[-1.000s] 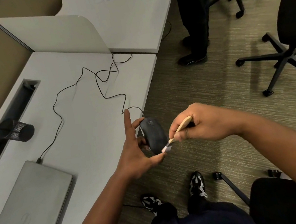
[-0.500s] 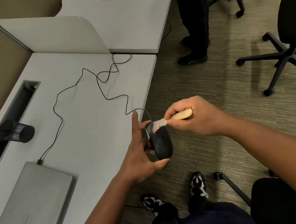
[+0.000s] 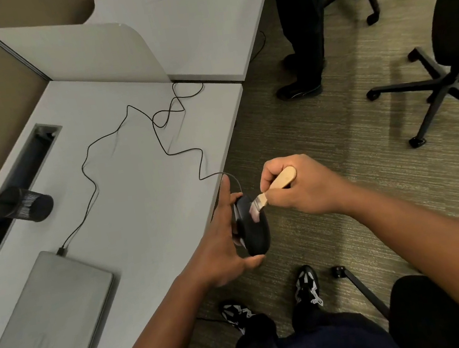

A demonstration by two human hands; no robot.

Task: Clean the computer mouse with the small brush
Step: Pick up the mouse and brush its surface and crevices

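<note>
A black wired computer mouse (image 3: 253,230) is held in the air just past the desk's front edge. My left hand (image 3: 222,243) grips it from the left, thumb under its near end and fingers behind it, index finger pointing up. My right hand (image 3: 298,185) grips a small brush with a pale wooden handle (image 3: 284,178). The brush's light bristles (image 3: 255,210) lie on the upper part of the mouse. The mouse cable (image 3: 156,131) trails in loops across the desk to the laptop.
A closed grey laptop (image 3: 45,323) lies on the grey desk (image 3: 124,195) at the near left. A black mesh cup (image 3: 26,204) lies by the cable slot. Another person's legs (image 3: 302,29) stand beyond the desk. Office chairs (image 3: 443,58) are on the carpet at the right.
The brush has swept from the mouse's near end up to its top, and its bristles now rest a little lower on the upper part. My left hand has kept hold of the mouse.
</note>
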